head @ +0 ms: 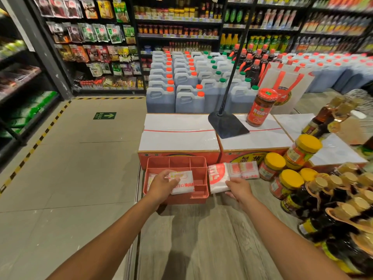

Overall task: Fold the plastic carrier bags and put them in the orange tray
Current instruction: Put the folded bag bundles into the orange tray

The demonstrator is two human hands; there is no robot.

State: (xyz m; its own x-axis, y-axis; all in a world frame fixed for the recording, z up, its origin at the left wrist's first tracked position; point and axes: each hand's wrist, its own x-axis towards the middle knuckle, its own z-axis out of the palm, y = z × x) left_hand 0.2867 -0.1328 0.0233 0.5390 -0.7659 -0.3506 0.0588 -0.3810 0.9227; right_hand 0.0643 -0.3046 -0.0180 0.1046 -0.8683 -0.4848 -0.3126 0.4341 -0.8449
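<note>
Where the head camera looks down over both forearms, the left hand [162,183] is closed on a folded bag [183,183], white with red print. The thumb lies across the bag's top face and the fingers curl at its far left edge. That bag sits in the large front compartment of the orange tray [204,179], lying partly over another white folded piece [149,178] at the compartment's left end. The tray's smaller rear compartments hold nothing that shows.

Just right of the tray, touching its wall, a second bag [218,175] lies flat on the wood-grain bench [201,239]. The right hand [240,188] pinches that bag's near right corner, fingers closed over its edge. Past it, close against it, lies a small pile of folded bags [245,169].

Behind the tray stand sealed cartons [179,134], which carry a black stand base [228,124] and a tilted red-lidded jar [261,107]. Yellow-lidded jars [275,165] and dark bottles [331,201] crowd the bench's right side.
</note>
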